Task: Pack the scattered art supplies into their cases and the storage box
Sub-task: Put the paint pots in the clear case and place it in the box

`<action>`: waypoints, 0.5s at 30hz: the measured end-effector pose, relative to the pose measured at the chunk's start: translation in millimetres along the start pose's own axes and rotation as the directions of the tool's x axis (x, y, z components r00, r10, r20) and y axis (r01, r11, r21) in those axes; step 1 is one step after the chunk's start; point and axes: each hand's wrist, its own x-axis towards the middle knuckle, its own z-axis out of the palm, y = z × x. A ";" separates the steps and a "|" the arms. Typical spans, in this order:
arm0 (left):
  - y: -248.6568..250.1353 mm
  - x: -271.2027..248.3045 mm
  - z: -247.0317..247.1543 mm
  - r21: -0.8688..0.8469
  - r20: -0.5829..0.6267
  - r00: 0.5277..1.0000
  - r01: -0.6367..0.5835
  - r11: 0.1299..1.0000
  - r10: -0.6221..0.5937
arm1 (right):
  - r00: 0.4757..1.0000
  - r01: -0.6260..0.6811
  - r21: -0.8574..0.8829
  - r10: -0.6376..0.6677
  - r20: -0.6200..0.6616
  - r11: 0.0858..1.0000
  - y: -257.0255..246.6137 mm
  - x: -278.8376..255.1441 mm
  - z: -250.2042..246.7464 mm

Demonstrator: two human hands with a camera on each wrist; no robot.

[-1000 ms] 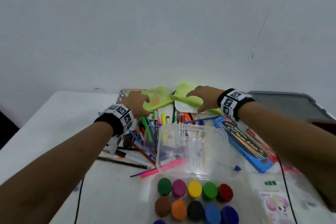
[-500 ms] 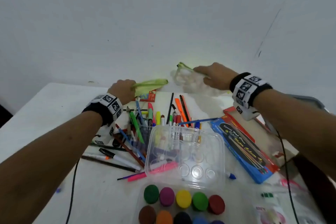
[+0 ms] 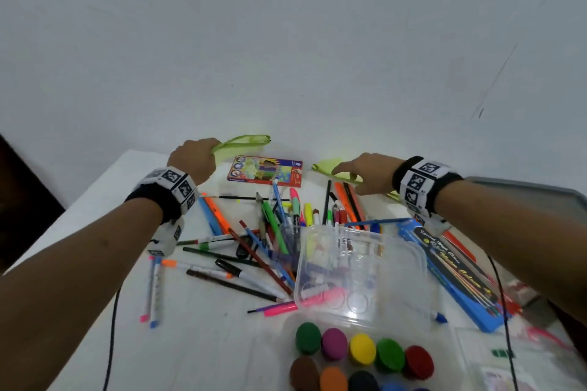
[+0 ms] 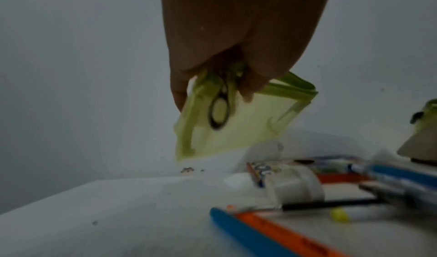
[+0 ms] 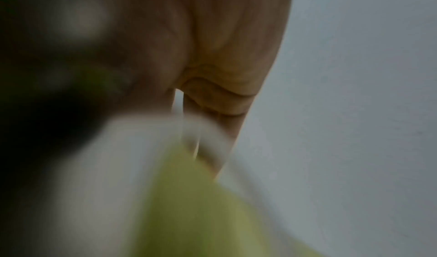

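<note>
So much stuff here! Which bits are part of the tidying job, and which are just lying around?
Part of the job:
- green pouch held by the left hand
- second green pouch under the right hand
- scattered pens
- clear case

Just there:
- black cable
- white wall

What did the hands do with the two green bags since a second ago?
The left hand took hold of one green bag and lifted it off the table, uncovering the pencil box beneath. The right hand raised the other green bag, then brought it back down onto the table. The pens, clear box and paint pots stayed put.
</note>
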 end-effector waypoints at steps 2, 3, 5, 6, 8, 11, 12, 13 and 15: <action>-10.6 -10.3 7.2 0.064 0.225 0.974 -0.026 0.998 0.011 | 0.997 0.023 -0.048 -0.019 0.073 0.999 -11.3 5.8 5.1; -12.9 -16.1 10.1 0.089 0.330 0.944 -0.055 0.994 0.023 | 0.994 0.041 -0.070 -0.033 0.102 0.997 -16.8 9.1 6.8; -14.1 -26.9 16.2 0.089 0.423 0.902 -0.136 0.987 0.086 | 0.988 0.094 -0.108 -0.080 0.132 0.990 -28.2 15.5 6.2; -12.2 -31.7 17.5 0.068 0.410 0.902 -0.175 0.982 0.132 | 0.985 0.131 -0.122 -0.115 0.130 0.984 -34.9 18.4 3.9; -4.9 -40.1 19.0 -0.011 0.363 0.898 -0.263 0.965 0.249 | 0.970 0.230 -0.146 -0.214 0.116 0.962 -50.9 24.5 -3.1; 10.2 -50.1 20.8 -0.160 0.388 0.807 -0.417 0.895 0.445 | 0.919 0.389 -0.268 -0.350 0.182 0.881 -78.3 33.6 -11.6; 15.0 -53.2 21.1 -0.172 0.429 0.771 -0.441 0.881 0.470 | 0.902 0.425 -0.334 -0.364 0.230 0.841 -86.9 37.4 -12.2; 19.5 -55.8 21.0 -0.156 0.471 0.745 -0.456 0.876 0.472 | 0.888 0.454 -0.397 -0.367 0.277 0.798 -93.9 41.6 -11.9; 21.4 -57.7 23.4 -0.111 0.515 0.727 -0.468 0.877 0.454 | 0.866 0.492 -0.476 -0.355 0.351 0.729 -103.9 50.0 -9.3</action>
